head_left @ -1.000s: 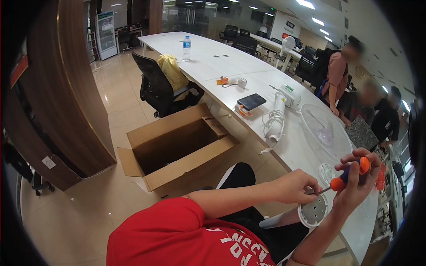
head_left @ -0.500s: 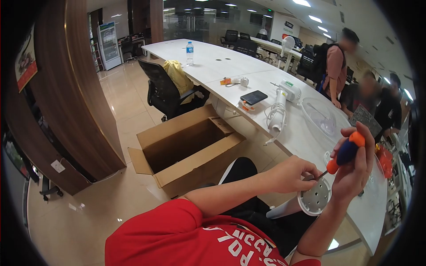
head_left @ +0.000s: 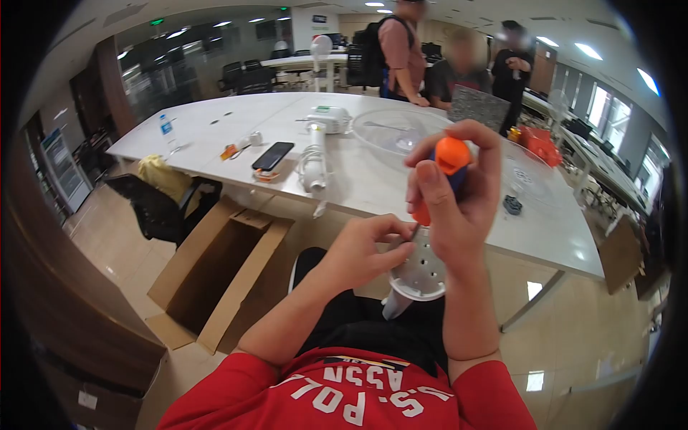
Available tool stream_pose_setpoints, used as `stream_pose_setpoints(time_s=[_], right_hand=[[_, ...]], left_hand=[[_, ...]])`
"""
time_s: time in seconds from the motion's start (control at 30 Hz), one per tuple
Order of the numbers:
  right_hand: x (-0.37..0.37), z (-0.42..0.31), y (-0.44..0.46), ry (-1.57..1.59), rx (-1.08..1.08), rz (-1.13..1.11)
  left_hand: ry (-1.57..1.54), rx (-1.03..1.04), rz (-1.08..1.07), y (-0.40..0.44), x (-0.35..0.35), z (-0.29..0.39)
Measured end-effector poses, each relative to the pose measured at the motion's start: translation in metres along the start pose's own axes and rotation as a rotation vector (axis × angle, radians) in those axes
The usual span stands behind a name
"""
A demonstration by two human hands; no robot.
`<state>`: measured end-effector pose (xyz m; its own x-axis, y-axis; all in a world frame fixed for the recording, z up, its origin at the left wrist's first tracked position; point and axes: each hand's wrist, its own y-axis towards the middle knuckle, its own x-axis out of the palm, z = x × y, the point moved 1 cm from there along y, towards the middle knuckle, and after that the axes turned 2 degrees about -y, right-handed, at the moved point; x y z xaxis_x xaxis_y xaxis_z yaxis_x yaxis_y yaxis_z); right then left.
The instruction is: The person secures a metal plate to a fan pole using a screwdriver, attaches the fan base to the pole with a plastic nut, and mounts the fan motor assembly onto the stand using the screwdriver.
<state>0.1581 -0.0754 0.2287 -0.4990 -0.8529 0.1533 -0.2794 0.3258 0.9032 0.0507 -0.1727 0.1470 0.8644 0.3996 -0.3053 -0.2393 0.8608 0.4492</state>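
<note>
The right hand [head_left: 466,197] is curled around the handle of a screwdriver [head_left: 453,153], thumb laid along one side and fingers bent over the other, on the near side of the white table [head_left: 272,118]. The left hand [head_left: 369,247], lower down on that same side of the table, is nearly closed: its thumb and forefinger pinch together at the screwdriver's shaft, close to the rim of a round plate [head_left: 423,269]. Whether a screw sits between those fingertips I cannot tell.

The screwdriver slants — its orange cap raised toward the table, its shaft running down and away from the table to the plate. The plate, drilled with several holes, faces upward just off the table's near edge. It caps a white tube [head_left: 396,307], whose long axis drops from the plate toward the lap, away from the table.

On the table lie a phone [head_left: 273,155] and a white motor housing [head_left: 331,119]; an open cardboard box [head_left: 247,279] stands on the floor beside the table's near edge.
</note>
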Motion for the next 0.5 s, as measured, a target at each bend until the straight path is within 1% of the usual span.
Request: stream_pose_setpoints(time_s=[0.07, 0.1, 0.17, 0.23, 0.3, 0.43, 0.5], right_hand=[[-0.004, 0.000, 0.000, 0.021, 0.043, -0.066], [-0.008, 0.000, 0.000, 0.003, 0.038, -0.059], [-0.015, 0.000, 0.001, -0.015, 0.093, -0.123], [-0.017, -0.004, 0.002, -0.077, 0.118, -0.108], [-0.019, -0.005, 0.001, -0.049, 0.133, -0.089], [-0.018, -0.011, -0.002, -0.218, 0.109, -0.004], [-0.019, -0.005, -0.004, -0.244, -0.039, 0.060]], left_hand=[[0.028, -0.058, -0.002, 0.002, -0.002, -0.001], [0.020, -0.050, -0.017, 0.003, -0.001, -0.002], [-0.025, -0.085, -0.002, 0.006, 0.000, -0.006], [-0.028, -0.061, -0.025, 0.009, 0.002, -0.009], [-0.018, -0.030, -0.044, 0.014, 0.005, -0.015], [-0.101, -0.065, -0.118, 0.021, 0.014, -0.011], [-0.073, 0.033, -0.138, 0.026, 0.019, -0.013]])
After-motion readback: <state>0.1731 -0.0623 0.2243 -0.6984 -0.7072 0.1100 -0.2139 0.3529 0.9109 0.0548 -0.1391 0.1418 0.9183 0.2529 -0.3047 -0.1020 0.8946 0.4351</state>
